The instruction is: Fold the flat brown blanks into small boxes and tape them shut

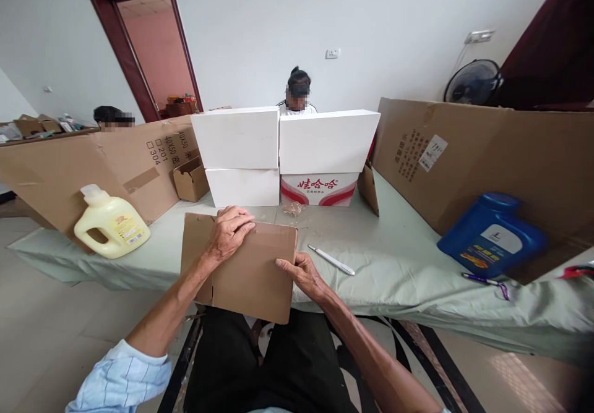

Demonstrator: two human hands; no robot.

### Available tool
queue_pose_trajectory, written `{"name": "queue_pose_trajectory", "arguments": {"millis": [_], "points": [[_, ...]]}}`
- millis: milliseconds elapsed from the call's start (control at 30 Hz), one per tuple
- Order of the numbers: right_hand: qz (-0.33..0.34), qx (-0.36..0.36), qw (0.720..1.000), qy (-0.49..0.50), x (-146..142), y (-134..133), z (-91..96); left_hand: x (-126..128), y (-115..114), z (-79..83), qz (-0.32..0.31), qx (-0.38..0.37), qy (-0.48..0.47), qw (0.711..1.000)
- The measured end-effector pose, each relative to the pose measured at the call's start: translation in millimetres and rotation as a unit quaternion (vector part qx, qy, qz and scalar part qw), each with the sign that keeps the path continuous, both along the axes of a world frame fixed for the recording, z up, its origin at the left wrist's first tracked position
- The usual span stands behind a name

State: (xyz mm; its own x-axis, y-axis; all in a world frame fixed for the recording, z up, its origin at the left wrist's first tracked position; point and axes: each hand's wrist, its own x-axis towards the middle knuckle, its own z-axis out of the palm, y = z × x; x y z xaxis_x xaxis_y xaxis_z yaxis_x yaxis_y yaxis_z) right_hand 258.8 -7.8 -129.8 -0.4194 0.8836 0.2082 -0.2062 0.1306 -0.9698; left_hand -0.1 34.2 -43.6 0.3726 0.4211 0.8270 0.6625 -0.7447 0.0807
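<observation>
A brown cardboard box [253, 271] is tilted over the table's front edge, above my lap. A slit and fold line run down its left part; how deep it is I cannot tell. My left hand [228, 234] lies over its upper edge, fingers together and curled on the rim. At the right edge my right hand [304, 274] grips the cardboard, thumb on the face and fingers behind. A white pen-like cutter [331, 260] lies on the cloth just right of that hand. Beyond the box sits a crumpled clump of clear brown tape [294, 209].
White boxes [236, 138] and a red-and-white carton [320, 189] are stacked at the back. A yellow jug [111, 222] stands left, a blue jug [494, 235] right with a purple pen [485, 282]. Large cardboard panels [487, 153] flank the table. Two people sit beyond.
</observation>
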Motion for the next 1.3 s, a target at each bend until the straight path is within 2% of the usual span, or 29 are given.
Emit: {"name": "queue_pose_trajectory", "arguments": {"millis": [200,300,500,667,900,1167,1300], "points": [[0.016,-0.025,0.999,0.02,-4.8,-10.5,7.3,1.3,-18.0,4.6,-0.021,0.033,0.01,0.999],[0.02,-0.029,0.999,0.023,-5.8,-13.2,10.0,3.6,-25.2,6.1,-0.01,0.055,0.028,0.998],[0.013,-0.038,0.999,0.033,-6.6,-15.5,10.4,4.8,-29.1,6.5,-0.004,0.098,0.059,0.993],[0.017,-0.041,0.998,0.034,-7.6,-17.2,8.9,5.0,-27.5,6.2,-0.022,0.088,0.041,0.995],[0.015,-0.033,0.999,0.028,-7.5,-20.5,9.0,11.9,-34.5,9.1,-0.001,0.044,0.03,0.999],[0.023,-0.044,0.998,0.039,-7.8,-25.9,14.9,13.0,-37.2,11.5,0.009,0.061,0.043,0.997],[0.02,-0.04,0.998,0.041,-8.6,-25.3,11.9,17.6,-41.2,13.9,0.018,0.054,0.047,0.997]]}}
